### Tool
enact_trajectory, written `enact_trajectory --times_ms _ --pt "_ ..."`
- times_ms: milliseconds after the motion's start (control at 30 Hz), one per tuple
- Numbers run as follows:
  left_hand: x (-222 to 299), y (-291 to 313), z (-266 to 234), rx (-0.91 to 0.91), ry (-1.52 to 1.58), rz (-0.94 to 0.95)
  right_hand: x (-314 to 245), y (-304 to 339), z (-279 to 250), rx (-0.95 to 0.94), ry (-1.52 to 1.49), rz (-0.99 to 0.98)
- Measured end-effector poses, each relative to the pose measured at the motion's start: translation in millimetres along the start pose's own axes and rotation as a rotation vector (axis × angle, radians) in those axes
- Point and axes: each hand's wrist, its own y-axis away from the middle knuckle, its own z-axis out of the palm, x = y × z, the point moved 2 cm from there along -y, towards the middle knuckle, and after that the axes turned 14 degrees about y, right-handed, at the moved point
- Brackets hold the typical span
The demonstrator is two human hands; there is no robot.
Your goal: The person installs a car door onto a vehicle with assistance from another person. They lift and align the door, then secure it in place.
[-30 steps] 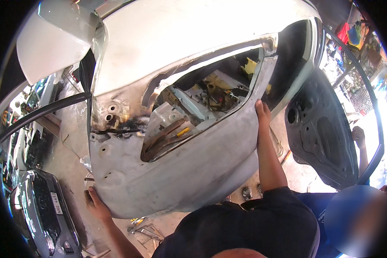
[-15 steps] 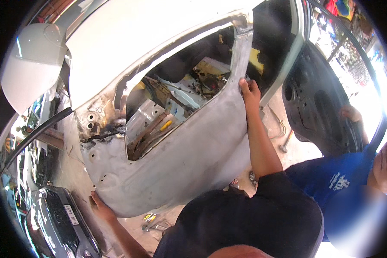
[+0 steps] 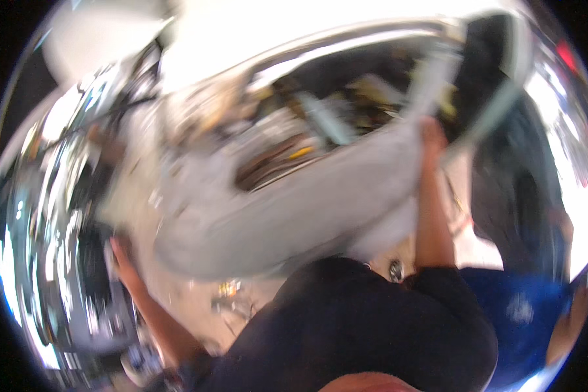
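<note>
A bare grey car door point(image 3: 320, 196) with an open window frame fills the middle of the view, blurred by motion. My right hand point(image 3: 432, 134) is at its rear edge, just below the window corner, fingers wrapped around it as far as the blur lets me see. My left hand point(image 3: 123, 251) is off the door, to the left of its lower front corner. Its fingers look stretched out with nothing in them, though they are smeared. Through the window opening, the car's stripped interior shows, with a small yellow piece point(image 3: 300, 153) in it.
At the right, a person in a blue shirt point(image 3: 513, 313) stands close beside a dark open door panel point(image 3: 516, 176). Blurred tools point(image 3: 232, 297) lie on the floor below the door. A dark vehicle point(image 3: 101, 294) is at the left. The white car roof point(image 3: 294, 26) is above.
My left hand has come away from the door's lower front corner and moved up and left. My right hand stays on the rear edge. The whole view has swung, shifting the door rightward.
</note>
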Motion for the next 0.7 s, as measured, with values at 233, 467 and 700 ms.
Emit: enact_trajectory --times_ms 233,467,700 --pt "153 -111 -51 -0.004 -0.201 0.044 13 -23 -63 -0.018 -0.245 0.133" --pt "-48 30 66 -0.108 -0.521 -0.173 -18 -12 -73 -0.134 -0.186 0.109" --pt "-63 32 46 -0.570 -0.386 -0.526 -39 -12 -68 -0.114 -0.053 0.053"
